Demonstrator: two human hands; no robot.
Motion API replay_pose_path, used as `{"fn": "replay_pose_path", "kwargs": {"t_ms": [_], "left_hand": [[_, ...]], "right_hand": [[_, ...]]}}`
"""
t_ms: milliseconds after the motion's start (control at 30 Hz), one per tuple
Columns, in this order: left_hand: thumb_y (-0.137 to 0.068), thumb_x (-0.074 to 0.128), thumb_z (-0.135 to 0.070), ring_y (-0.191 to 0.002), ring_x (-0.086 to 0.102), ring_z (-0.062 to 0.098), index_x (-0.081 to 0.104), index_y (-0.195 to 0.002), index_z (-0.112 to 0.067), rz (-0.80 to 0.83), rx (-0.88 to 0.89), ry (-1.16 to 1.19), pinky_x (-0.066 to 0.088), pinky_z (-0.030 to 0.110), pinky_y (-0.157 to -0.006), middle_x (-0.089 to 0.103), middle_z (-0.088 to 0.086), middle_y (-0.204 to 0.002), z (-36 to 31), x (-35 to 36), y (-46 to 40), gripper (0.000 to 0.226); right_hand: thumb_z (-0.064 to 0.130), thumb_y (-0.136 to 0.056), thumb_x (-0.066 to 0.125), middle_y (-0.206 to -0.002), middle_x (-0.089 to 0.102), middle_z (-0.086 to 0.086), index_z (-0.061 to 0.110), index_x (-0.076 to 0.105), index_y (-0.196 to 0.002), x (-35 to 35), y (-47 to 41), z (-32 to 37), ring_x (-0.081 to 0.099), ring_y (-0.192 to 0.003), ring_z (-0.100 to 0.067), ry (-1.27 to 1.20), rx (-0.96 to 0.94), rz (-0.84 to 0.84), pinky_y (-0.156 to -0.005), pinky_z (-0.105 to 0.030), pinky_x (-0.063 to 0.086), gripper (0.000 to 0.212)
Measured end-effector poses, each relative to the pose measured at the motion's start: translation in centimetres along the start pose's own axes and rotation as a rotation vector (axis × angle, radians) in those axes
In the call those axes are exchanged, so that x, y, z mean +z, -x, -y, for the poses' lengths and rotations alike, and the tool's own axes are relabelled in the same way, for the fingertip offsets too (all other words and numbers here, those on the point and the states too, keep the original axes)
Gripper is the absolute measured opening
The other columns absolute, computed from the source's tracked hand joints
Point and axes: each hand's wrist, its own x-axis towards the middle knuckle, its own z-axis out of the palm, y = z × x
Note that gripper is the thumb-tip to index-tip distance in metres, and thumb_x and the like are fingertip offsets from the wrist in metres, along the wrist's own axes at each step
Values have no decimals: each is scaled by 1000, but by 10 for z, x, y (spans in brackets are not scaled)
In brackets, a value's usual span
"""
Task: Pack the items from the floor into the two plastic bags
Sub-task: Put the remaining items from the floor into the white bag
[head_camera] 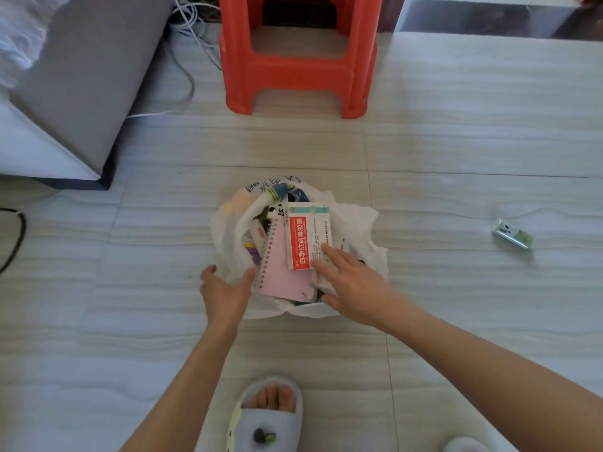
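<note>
Pale grey floor tiles (456,132) with faint wavy streaks fill the view, crossed by thin grout lines. You are crouched over a white plastic bag (359,223) that sits on the floor near the middle of the view, its mouth gaping upward.

Your left hand (225,295) cups the bag's near-left rim, thumb on the edge of the film, fingers curved round the outside. Your right hand (350,285) lies spread, fingers straight, fingertips resting on a white and red medicine box (308,236) at the top of the load. Beneath the box a pink spiral notebook (280,265) leans out of the bag mouth.

The box looks light, stiff card that would dent if squeezed; take it by its long edges. The notebook is flat and fairly rigid, best held by the wire spine. The bag film is thin, slippery and crumpled, and would likely sag unless its rim is held open.

Well apart, toward the right edge of the floor, a small clear and green packet (512,238) lies unpacked (probably the next thing to collect). Only one bag is clearly visible.

At the far side of the floor stands a red plastic stool (293,66). Toward the far-left corner are a grey upholstered furniture base (81,83) and loose white cables (189,37). Your pale slipper (267,419) shows at the near edge.
</note>
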Motion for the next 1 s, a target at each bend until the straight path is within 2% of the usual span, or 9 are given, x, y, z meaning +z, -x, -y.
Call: {"fn": "replay_pose_path", "kwargs": {"t_ms": [67,133,200,300,433,533,633,833,1000], "left_hand": [[-84,65,-24,-91,59,24,44,-127,-5,74,-72,45,45,32,-78,62,9,-104,4,-2,2,52],[-87,58,-15,-77,61,22,57,-115,-4,28,-13,8,45,31,-72,65,6,-77,2,-5,6,30],[-87,53,-10,-72,59,19,63,-105,-5,-14,78,9,47,33,-72,62,1,-69,-8,-15,13,21],[-89,52,-13,-73,59,19,62,-97,-11,-122,301,-3,49,25,-66,60,-1,-75,-30,-41,28,13],[-88,55,-10,-69,56,7,59,-93,-17,-181,644,-65,42,9,-58,57,-6,-74,-49,-59,56,9],[-87,58,-9,-67,54,7,61,-98,-11,-195,780,-214,41,12,-60,60,-1,-81,-49,-55,63,12],[-88,58,-14,-86,53,15,57,-110,-13,-203,815,-354,41,25,-67,55,3,-105,-57,-50,70,23],[-87,59,-17,-119,43,22,50,-125,-13,28,1051,-524,41,31,-93,47,7,-129,-91,4,92,39],[-84,62,-17,-128,40,33,49,-128,-9,302,1328,-760,38,46,-103,46,15,-136,-95,112,107,46]], "right_hand": [[37,-95,42,-158,-2,-4,24,11,-148,3,-1,-1,0,-146,-23,-11,31,5,-117,-38,12,63],[36,-96,42,-158,-2,-3,24,13,-148,2,-3,-1,-1,-146,-22,-13,35,-10,-117,-38,15,61],[36,-96,41,-158,-2,-3,24,13,-148,-1,-3,2,-1,-146,-21,-4,12,14,-116,-38,18,60],[34,-97,38,-158,-3,-2,25,11,-148,-12,-3,6,2,-146,-21,-9,-16,60,-115,-40,21,58],[27,-98,36,-158,9,-3,23,18,-147,-36,3,7,14,-144,-20,-58,-13,-64,-109,-40,32,52],[28,-98,38,-157,13,-2,22,20,-146,-47,14,5,17,-143,-19,-36,-3,-203,-107,-38,35,52],[27,-96,42,-156,16,-4,22,22,-145,-55,28,-6,17,-143,-21,-33,26,-283,-115,-37,22,53],[28,-97,40,-156,17,-6,19,19,-146,-54,66,-66,15,-144,-22,-35,174,-319,-117,-35,13,54],[29,-96,42,-150,30,-8,15,24,-145,-30,100,-155,26,-139,-23,-62,379,-294,-113,-33,22,54]]}}
